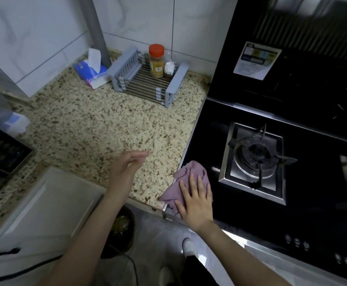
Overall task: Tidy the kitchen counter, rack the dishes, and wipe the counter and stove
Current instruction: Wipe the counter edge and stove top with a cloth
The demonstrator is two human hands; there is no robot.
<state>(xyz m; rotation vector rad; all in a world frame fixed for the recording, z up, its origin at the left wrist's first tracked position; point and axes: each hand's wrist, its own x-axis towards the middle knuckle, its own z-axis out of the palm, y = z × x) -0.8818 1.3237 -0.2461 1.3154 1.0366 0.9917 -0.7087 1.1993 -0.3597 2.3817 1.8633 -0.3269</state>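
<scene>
Here both hands are flat: right hand half-hides cloth, left hand blurred.

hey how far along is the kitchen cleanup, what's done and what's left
Looks done: the speckled counter is mostly bare, with the spice jar standing in the dish rack. In hand: the right hand presses the purple cloth flat at the stove edge; the left hand hovers open. Left: wiping the stove, probably.

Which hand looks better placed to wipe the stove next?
The right hand: its flat fingers already press the purple cloth at the black stove's left edge. The left hand hovers empty over the counter.
</scene>
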